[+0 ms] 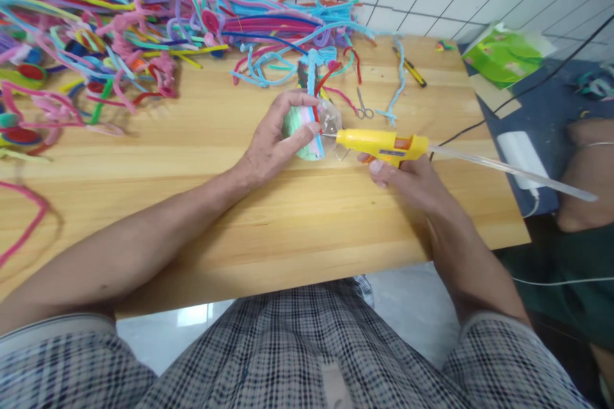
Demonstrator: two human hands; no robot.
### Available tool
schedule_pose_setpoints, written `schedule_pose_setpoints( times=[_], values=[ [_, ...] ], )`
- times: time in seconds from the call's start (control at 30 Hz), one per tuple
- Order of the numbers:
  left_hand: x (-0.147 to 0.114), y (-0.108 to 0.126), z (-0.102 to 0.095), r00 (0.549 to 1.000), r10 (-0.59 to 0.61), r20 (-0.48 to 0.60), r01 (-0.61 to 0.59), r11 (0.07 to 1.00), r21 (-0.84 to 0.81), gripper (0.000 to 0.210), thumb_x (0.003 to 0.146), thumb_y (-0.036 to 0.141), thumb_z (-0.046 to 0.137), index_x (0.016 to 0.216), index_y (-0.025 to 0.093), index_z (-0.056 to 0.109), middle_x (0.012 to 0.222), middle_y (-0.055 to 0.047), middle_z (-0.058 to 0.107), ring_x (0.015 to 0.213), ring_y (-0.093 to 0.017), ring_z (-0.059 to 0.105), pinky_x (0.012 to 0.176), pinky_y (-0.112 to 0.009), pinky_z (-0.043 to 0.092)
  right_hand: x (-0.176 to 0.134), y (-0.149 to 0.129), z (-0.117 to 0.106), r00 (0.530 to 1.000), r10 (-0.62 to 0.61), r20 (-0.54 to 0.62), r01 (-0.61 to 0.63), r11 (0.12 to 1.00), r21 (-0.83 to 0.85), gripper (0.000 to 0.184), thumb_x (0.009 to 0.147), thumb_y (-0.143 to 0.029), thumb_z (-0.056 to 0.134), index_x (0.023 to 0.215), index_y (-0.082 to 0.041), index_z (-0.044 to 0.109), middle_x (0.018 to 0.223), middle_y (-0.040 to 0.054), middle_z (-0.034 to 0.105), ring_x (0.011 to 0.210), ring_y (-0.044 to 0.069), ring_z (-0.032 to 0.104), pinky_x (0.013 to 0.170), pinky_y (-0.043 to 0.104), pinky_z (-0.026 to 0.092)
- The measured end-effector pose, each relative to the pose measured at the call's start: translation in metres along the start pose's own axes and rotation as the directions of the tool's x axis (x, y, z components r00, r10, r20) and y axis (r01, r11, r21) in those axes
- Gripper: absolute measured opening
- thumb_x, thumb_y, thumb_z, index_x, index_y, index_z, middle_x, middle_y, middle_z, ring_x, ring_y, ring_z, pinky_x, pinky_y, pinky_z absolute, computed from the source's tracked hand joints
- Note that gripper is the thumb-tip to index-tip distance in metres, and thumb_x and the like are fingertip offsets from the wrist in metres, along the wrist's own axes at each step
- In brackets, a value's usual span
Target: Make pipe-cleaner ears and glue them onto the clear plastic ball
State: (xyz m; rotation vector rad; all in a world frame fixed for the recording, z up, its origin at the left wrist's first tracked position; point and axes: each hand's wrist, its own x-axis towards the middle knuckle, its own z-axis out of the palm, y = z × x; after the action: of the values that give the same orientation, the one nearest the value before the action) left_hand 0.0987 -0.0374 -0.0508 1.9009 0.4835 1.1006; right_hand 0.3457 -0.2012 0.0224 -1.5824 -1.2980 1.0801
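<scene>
My left hand (273,140) is closed around a rounded craft piece (306,147) covered in green, pink and blue pipe cleaner strips. A red pipe cleaner (315,114) runs along its right edge, between my thumb and fingers. In my right hand (407,179) is a yellow hot glue gun (369,139), with a long clear glue stick (518,172) sticking out of its back. The gun's nozzle points left and reaches the craft piece's edge near my left thumb. Behind the nozzle lies a clear, rounded plastic piece (330,115).
Tangled colourful pipe cleaners (119,45) cover the table's back left, and a blue bundle (288,25) lies at the back. Small scissors (363,110) and a yellow cutter (415,71) lie beyond the gun. A black cord (518,99) crosses the right edge. Another person's leg (585,172) is at the right.
</scene>
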Motion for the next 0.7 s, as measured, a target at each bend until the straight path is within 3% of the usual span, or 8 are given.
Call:
schedule_pose_setpoints(
  times=[0.23,0.5,0.7],
  values=[
    [-0.0002,-0.0011,0.0010,1.000,-0.006,-0.006,0.006,1.000,0.000,0.054,0.103,0.075,0.073,0.139,0.035,0.068,0.152,-0.008,0.073,0.150,-0.036,0.064,0.130,-0.057,0.052,0.0005,0.0027,-0.0012,0.999,-0.013,-0.045,0.014,1.000,0.012,0.054,0.082,-0.076,0.093,0.100,-0.027,0.077,0.083,0.0021,0.070,0.060,0.014,0.050,0.052,0.033,0.045],
    [0.0009,0.0007,0.0010,1.000,-0.011,-0.005,0.011,1.000,-0.005,0.053,0.102,0.075,0.074,0.138,0.036,0.069,0.150,-0.008,0.073,0.146,-0.035,0.066,0.128,-0.058,0.053,-0.0003,0.0007,0.0017,0.999,-0.006,-0.033,0.006,1.000,0.004,0.053,0.082,-0.076,0.093,0.098,-0.027,0.080,0.069,-0.0015,0.060,0.058,0.014,0.048,0.053,0.032,0.044],
    [0.0010,0.0001,0.0020,1.000,-0.010,-0.016,0.010,1.000,0.006,0.056,0.101,0.075,0.075,0.138,0.033,0.068,0.151,-0.009,0.072,0.145,-0.036,0.066,0.127,-0.058,0.053,-0.0020,0.0015,-0.0007,0.999,-0.018,-0.049,0.018,1.000,0.000,0.058,0.081,-0.079,0.092,0.097,-0.025,0.080,0.073,-0.0007,0.065,0.057,0.013,0.047,0.052,0.031,0.043]
  ],
)
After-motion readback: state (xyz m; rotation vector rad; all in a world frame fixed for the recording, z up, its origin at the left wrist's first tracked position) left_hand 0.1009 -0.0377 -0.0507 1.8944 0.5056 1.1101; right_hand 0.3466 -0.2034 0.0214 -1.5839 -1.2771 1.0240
